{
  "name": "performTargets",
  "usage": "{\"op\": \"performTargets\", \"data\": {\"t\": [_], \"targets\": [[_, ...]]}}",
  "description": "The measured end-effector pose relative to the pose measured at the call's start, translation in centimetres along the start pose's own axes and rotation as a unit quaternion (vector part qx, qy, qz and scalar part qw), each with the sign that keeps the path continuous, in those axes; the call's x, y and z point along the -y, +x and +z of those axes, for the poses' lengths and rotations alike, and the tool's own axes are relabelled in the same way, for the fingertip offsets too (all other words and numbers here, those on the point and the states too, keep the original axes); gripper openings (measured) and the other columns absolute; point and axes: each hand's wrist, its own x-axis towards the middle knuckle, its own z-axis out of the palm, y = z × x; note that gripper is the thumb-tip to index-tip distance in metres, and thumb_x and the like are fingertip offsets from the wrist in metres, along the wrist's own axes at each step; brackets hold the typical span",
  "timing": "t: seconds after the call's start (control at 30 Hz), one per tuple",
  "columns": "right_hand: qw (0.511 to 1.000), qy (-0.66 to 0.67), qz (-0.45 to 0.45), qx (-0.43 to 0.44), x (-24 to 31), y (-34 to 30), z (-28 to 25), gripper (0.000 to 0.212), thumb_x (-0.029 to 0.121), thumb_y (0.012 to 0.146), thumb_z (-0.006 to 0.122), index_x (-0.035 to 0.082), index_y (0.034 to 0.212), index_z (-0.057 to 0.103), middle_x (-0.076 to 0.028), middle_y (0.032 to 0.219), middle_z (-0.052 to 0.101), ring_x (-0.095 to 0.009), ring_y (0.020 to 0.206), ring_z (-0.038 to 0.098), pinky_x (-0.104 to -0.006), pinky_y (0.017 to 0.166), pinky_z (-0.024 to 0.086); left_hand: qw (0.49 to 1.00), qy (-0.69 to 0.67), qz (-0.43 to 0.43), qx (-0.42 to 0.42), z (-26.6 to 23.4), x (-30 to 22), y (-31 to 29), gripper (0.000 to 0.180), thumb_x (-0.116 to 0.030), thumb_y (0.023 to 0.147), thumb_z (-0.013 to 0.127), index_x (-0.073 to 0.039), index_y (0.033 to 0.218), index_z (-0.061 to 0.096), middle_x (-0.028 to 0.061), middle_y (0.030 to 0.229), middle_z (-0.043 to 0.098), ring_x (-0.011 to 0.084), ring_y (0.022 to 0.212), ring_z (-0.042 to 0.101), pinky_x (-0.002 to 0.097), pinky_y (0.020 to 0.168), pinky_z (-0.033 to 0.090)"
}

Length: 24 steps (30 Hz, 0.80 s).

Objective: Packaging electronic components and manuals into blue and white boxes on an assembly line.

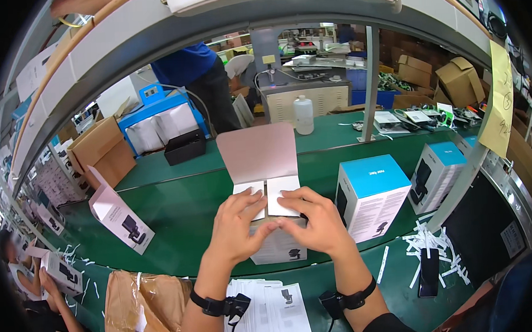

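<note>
In front of me a printed cardboard box (277, 249) stands upright on the green bench, its pale pink lid flap (259, 151) raised at the back. White inner flaps (281, 192) lie across its top with a narrow gap between them. My left hand (236, 224) rests on the left flap, fingers stretched out. On the right flap lie the fingers of my right hand (318, 220), also extended. Both thumbs meet at the box's near top edge. Whatever is inside the box is hidden.
Closed blue-topped boxes (373, 199) stand to the right; an open-topped box (121, 218) stands left. Printed leaflets (289, 312), a torn brown carton (126, 305), paper strips (433, 250) and a phone (428, 272) lie nearer. A co-worker's hand (48, 279) holds another box at far left.
</note>
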Motion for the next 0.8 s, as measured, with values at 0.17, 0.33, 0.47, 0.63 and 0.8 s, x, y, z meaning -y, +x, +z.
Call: {"op": "performTargets", "data": {"t": [0.17,0.33,0.47,0.63,0.8], "targets": [[0.992,0.095,0.077,-0.026,-1.6,0.5,0.1,0.02,0.017,0.083,0.077,0.001,0.095,0.075,-0.014,0.099,0.072,-0.021,0.08,0.068,-0.0291,0.069,0.053,0.97,-0.119,-0.206,0.058,-0.8,1.5,3.8,0.028,-0.014,0.083,0.072,0.0,0.107,0.071,0.0157,0.104,0.07,0.0355,0.096,0.067,0.0401,0.085,0.054],[0.982,0.089,0.158,-0.057,-1.9,0.9,1.5,0.025,0.003,0.084,0.073,0.001,0.108,0.069,-0.011,0.105,0.07,-0.004,0.064,0.047,-0.0226,0.057,0.043,0.944,-0.135,-0.293,-0.069,1.3,2.6,2.7,0.103,-0.003,0.065,0.086,-0.007,0.149,0.026,0.0178,0.136,0.047,0.0322,0.125,0.047,0.0455,0.096,0.049],[0.944,0.199,0.214,-0.152,-1.1,1.2,1.6,0.068,-0.003,0.08,0.07,0.008,0.141,0.045,-0.014,0.113,0.064,-0.011,0.07,0.057,-0.0251,0.058,0.045,0.92,-0.299,-0.218,-0.132,2.3,3.9,2.0,0.082,-0.004,0.064,0.087,-0.005,0.135,0.045,0.0174,0.123,0.058,0.0345,0.119,0.056,0.0466,0.099,0.047],[0.977,0.193,0.043,-0.082,-3.6,0.1,0.4,0.064,-0.003,0.075,0.073,0.003,0.136,0.053,-0.018,0.13,0.054,-0.013,0.08,0.06,-0.0232,0.065,0.048,0.946,-0.281,-0.047,-0.153,2.4,2.0,1.3,0.041,-0.016,0.064,0.091,-0.002,0.087,0.06,0.0129,0.088,0.069,0.0383,0.097,0.07,0.0488,0.097,0.049],[0.952,0.296,0.022,0.07,-4.2,0.0,-2.4,0.064,0.045,0.08,0.081,0.0,0.122,0.068,-0.019,0.133,0.056,-0.028,0.122,0.056,-0.0365,0.098,0.048,0.942,-0.326,0.006,-0.083,1.4,3.1,0.5,0.048,-0.034,0.067,0.088,-0.004,0.096,0.064,0.0187,0.104,0.068,0.0403,0.108,0.065,0.0493,0.098,0.048]]}}
